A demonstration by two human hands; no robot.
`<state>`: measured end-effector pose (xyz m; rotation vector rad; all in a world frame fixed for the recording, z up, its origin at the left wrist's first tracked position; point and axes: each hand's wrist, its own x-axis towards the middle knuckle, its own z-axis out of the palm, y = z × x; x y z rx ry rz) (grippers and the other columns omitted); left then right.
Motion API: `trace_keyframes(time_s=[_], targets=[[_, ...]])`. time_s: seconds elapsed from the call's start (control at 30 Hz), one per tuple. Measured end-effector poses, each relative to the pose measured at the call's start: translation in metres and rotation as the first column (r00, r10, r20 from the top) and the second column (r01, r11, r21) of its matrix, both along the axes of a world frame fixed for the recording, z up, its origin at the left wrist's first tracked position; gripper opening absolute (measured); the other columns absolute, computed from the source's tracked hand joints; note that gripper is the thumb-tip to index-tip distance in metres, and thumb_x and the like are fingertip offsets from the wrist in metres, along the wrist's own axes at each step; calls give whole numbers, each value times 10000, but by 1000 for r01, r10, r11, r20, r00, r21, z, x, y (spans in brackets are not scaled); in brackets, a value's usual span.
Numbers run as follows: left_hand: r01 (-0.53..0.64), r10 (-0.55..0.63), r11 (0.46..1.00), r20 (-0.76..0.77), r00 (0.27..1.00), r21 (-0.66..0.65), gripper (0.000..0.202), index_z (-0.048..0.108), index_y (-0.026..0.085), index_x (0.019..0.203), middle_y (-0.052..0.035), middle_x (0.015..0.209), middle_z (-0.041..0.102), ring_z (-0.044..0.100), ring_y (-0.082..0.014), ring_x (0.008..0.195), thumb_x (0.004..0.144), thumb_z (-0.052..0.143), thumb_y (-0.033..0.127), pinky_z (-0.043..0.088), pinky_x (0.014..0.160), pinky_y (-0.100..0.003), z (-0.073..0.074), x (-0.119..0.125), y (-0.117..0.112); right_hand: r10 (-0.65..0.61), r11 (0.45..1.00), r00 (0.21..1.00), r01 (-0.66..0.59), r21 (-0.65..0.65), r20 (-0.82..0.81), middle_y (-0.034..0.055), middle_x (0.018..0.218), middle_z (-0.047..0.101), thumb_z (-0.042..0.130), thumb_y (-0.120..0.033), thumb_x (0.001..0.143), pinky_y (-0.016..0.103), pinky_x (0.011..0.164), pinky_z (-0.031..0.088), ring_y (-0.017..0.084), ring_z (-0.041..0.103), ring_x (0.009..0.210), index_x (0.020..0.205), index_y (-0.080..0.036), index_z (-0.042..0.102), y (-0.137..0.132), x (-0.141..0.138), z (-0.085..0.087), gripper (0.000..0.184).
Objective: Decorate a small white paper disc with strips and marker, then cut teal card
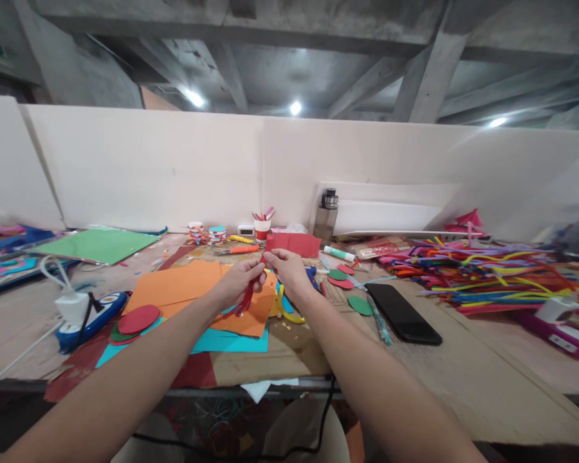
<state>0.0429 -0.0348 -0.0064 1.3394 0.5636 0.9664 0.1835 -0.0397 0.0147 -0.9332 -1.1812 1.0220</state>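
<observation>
Over the middle of the table, my left hand (240, 281) has its fingers closed on a thin red strip (246, 300), which hangs below the palm with its lower end split into narrow strands. My right hand (288, 269) meets it with thumb and forefinger pinched together at the strip's upper end. The fingertips partly cover what they hold. Beneath the hands lie orange paper sheets (166, 289) and light-blue paper (234, 341). A folded red paper piece (299, 245) is just behind the right hand. A yellow curved object (291, 314) lies below that hand.
Red and green paper circles lie left (139, 319) and right (360, 305). A black phone (405, 314), a glue stick (339, 253) and a bottle (325, 217) are on the right, with piled pipe cleaners (468, 273). A blue power strip (89, 321) stands left.
</observation>
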Motion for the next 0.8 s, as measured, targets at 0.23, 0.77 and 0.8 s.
trace_keyframes(time_s=[0.23,0.77,0.8], targets=[[-9,10,1000,3,1000,-22,330,534,148,827,-3,646,610,536,-80,484,784,670,446,396,486,-197,6,2,-5,-12,999,999,13,29,-46,-38,701,617,730,-336,618,252,592,393,101,524,586,946,-195,596,3,-2,3,381],[63,-64,996,0,998,-61,363,521,152,803,28,609,550,427,-40,433,758,699,465,316,434,-171,4,1,-2,112,993,993,-113,30,23,-75,482,416,654,-500,690,241,546,360,77,393,493,737,-155,683,-3,-3,1,349],[76,-78,995,-15,997,-65,359,529,151,810,26,612,550,428,-41,435,758,699,462,319,435,-173,3,1,-2,108,994,994,-108,19,2,-79,478,402,655,-500,687,240,540,358,73,380,483,738,-156,684,-2,-3,1,349]])
